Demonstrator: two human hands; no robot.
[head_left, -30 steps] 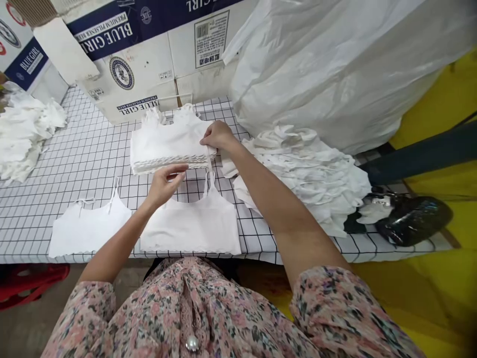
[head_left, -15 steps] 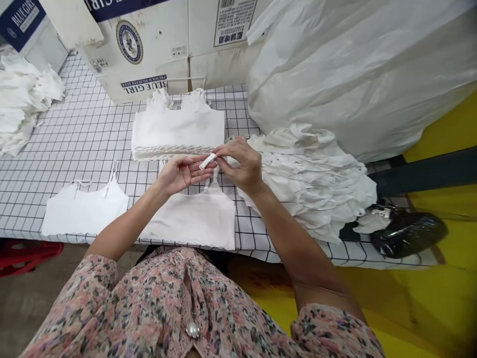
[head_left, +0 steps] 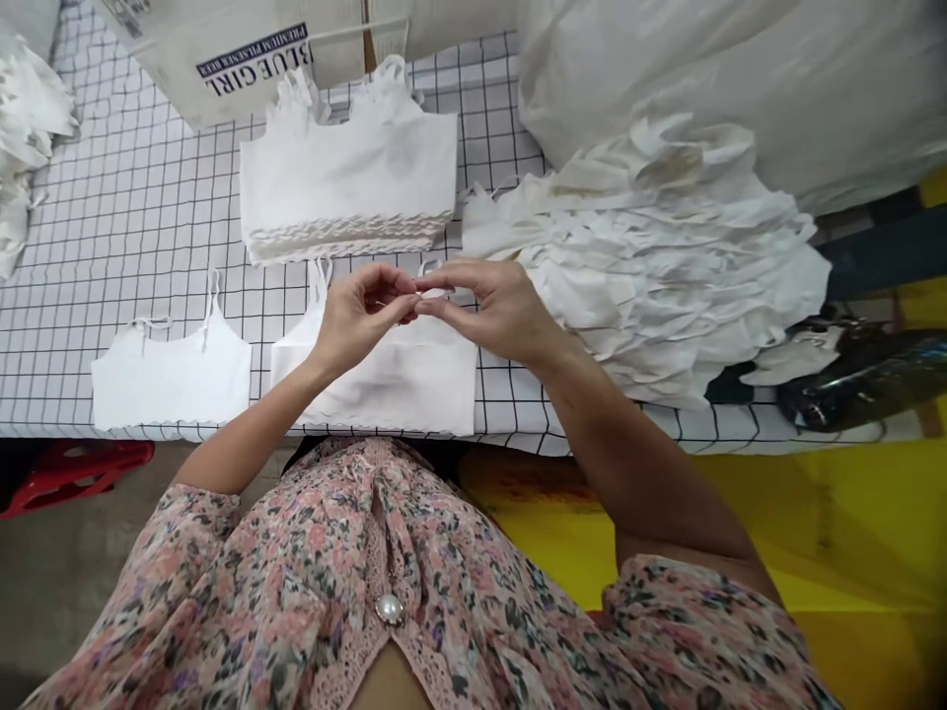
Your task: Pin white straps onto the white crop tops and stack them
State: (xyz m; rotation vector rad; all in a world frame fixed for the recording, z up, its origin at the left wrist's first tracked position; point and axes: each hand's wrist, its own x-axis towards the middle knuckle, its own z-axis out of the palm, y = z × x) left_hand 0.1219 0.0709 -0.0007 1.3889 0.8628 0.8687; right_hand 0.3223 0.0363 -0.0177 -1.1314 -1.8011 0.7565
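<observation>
My left hand [head_left: 360, 314] and my right hand [head_left: 494, 311] meet fingertip to fingertip above a white camisole top [head_left: 414, 380] that lies flat near the table's front edge. Both hands pinch a small white piece [head_left: 435, 289] between them; it is too small to name. A neat stack of folded white tops [head_left: 347, 192] sits just beyond the hands. A second single white top [head_left: 172, 375] lies flat to the left of my left arm.
A loose heap of white garments [head_left: 651, 256] lies to the right, under a big white plastic bag [head_left: 725, 79]. A Blue Girl carton [head_left: 244, 49] stands at the back. More white cloth [head_left: 22, 148] is at far left. A black bag [head_left: 858, 370] rests at the right edge of the checked table [head_left: 125, 237].
My right hand left the folded stack and came to meet my left hand over the near top. A small white piece appeared between the fingers. The view tilted downward.
</observation>
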